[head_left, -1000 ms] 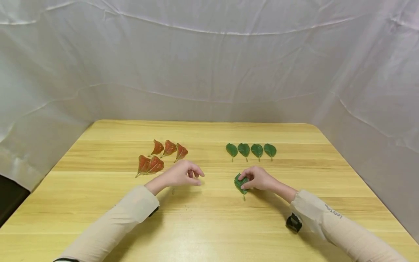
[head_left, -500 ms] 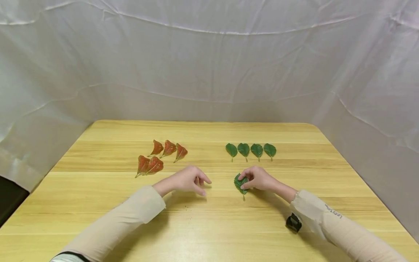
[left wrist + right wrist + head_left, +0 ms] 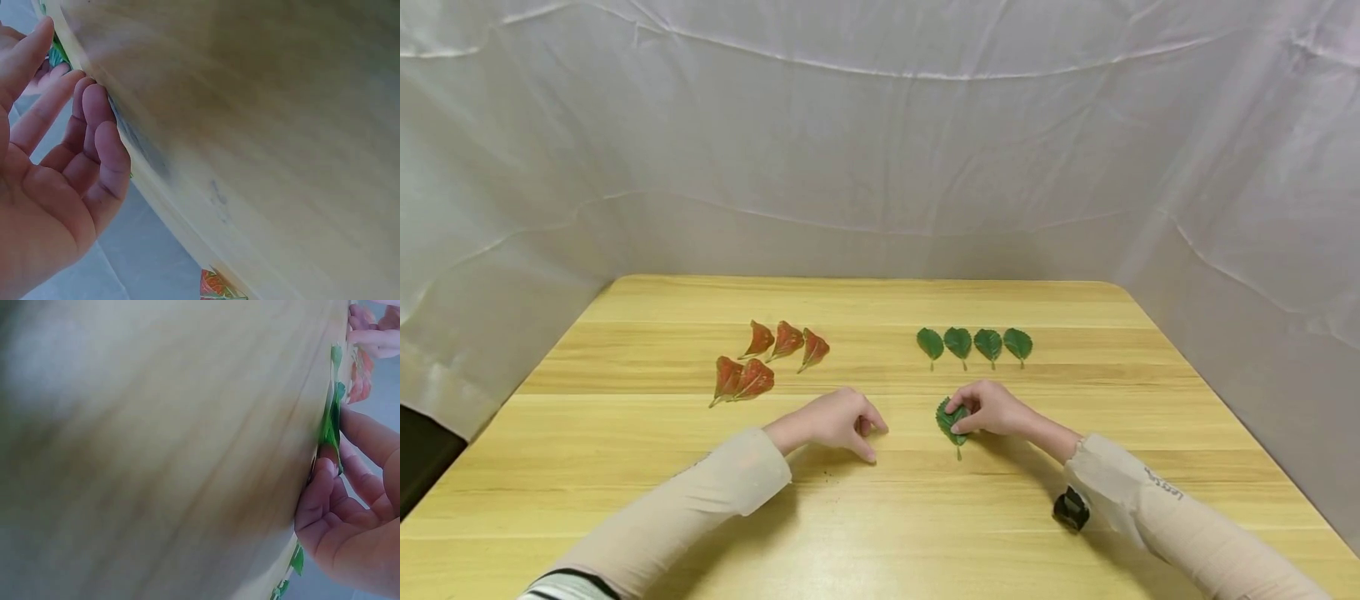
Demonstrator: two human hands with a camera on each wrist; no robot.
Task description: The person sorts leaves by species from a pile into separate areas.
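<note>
My right hand [image 3: 992, 408] pinches a green leaf [image 3: 948, 423] with a toothed edge at the table's middle, its stem pointing toward me. In the right wrist view this leaf [image 3: 330, 428] shows between thumb and fingers; whether others lie beneath it I cannot tell. To the left, my left hand [image 3: 838, 419] hovers low over the wood, thumb and fingers apart and loosely bent, holding nothing. Behind the right hand lies a row of several green leaves [image 3: 988, 345], stems toward me. Several red leaves [image 3: 754, 379] lie beyond and left of the left hand, two of them overlapping.
The wooden table [image 3: 880, 525] has rounded far corners. Pale grey cloth [image 3: 880, 167] surrounds its back and sides. A black object [image 3: 1071, 509] hangs beneath the right sleeve. Small dark specks dot the wood near the left sleeve.
My left hand has moved right and slightly toward me, away from the red leaves, with its thumb lowering. The right hand and the green leaf stay in place.
</note>
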